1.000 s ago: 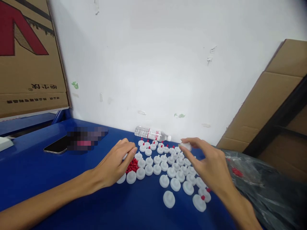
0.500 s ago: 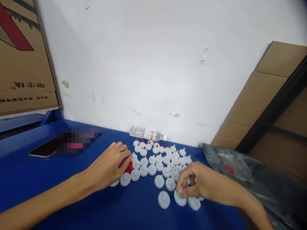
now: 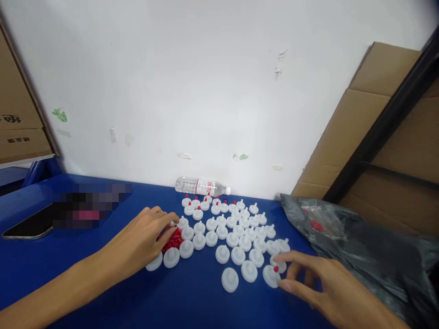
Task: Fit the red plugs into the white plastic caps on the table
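Observation:
My left hand [image 3: 146, 235] is over a heap of small red caps [image 3: 173, 240], palm down. Its thumb and forefinger are curved and slightly apart, with a white piece showing in the gap; the other fingers are hidden. Round white spouted lids [image 3: 186, 249] ring the heap. At the right, my right hand [image 3: 315, 278] has thumb and forefinger spread beside a white lid [image 3: 270, 278] with a red tip on its spout. Bare-spouted lids [image 3: 248, 271] stand close by, spouts up. A further white lid [image 3: 278, 265] is partly behind the forefinger.
Red-tipped lids [image 3: 198, 214] stand at the back, before a clear plastic bottle [image 3: 202, 186] lying by the wall. A phone [image 3: 29, 221] lies left on the blue table [image 3: 192, 297]. A dark plastic bag [image 3: 370, 256] and cardboard [image 3: 346, 128] are at right.
My right hand has let go of a front white lid and moved right to the red-tipped one, its fingers spreading. My left hand remains at the red heap. The view has turned right.

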A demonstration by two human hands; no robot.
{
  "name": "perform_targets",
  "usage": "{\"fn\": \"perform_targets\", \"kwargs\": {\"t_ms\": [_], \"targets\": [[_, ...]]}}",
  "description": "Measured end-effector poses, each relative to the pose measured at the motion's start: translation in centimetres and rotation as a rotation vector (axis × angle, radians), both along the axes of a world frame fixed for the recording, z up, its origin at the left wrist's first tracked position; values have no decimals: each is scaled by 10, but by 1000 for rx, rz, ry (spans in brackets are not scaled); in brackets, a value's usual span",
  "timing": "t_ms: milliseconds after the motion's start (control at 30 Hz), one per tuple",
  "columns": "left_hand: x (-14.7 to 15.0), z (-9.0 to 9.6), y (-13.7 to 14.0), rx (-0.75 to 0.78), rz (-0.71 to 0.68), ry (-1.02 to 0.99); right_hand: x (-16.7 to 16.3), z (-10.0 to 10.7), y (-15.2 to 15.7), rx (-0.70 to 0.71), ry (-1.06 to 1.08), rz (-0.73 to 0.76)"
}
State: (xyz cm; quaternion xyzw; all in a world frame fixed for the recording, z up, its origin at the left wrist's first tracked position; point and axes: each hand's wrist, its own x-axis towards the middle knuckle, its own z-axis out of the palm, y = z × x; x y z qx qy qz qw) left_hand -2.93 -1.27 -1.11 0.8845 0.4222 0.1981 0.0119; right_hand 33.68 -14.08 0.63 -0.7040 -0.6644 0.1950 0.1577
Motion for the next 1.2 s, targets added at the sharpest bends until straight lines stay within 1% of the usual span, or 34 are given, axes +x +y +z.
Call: {"fn": "perform_targets", "kwargs": {"t_ms": [100,200,233,300,400,467,533,567,600,667,733,800,900,1000,1100,1200], "targets": [[2,2,-2,-26,-16,21,-2,-12,1,-36,-41,4],[5,7,-6,-3,-35,23,-4,-13,6,-33,-87,19],[6,9,-7,17,-37,12,-5,-10,7,-10,-103,15],[8,12,-11,65,-46,-26,-11,-2,5,80,-113,19],[10,16,-20,114,-104,-99,-36,11,0,222,-37,91],[13,15,-28,111,-190,-131,-62,15,-1,212,42,149],[15,13,-38,101,-295,-143,-91,13,2,236,95,273],[16,12,-43,103,-343,-144,-104,11,4,295,91,361],[17,11,-47,107,-385,-138,-116,7,7,397,88,413],[18,10,-54,116,-433,-108,-132,-2,13,537,56,477],[18,10,-59,137,-459,-88,-138,-10,18,633,15,510],[18,11,-60,145,-472,-93,-137,-16,21,689,-22,528],[17,10,-59,108,-461,-120,-134,-19,23,740,-60,563],[16,10,-57,75,-435,-139,-135,-16,23,773,-70,591],[16,14,-60,-38,-467,-181,-140,-11,21,790,-93,601],[17,22,-65,-172,-487,-307,-137,-8,19,787,-146,631]]}}
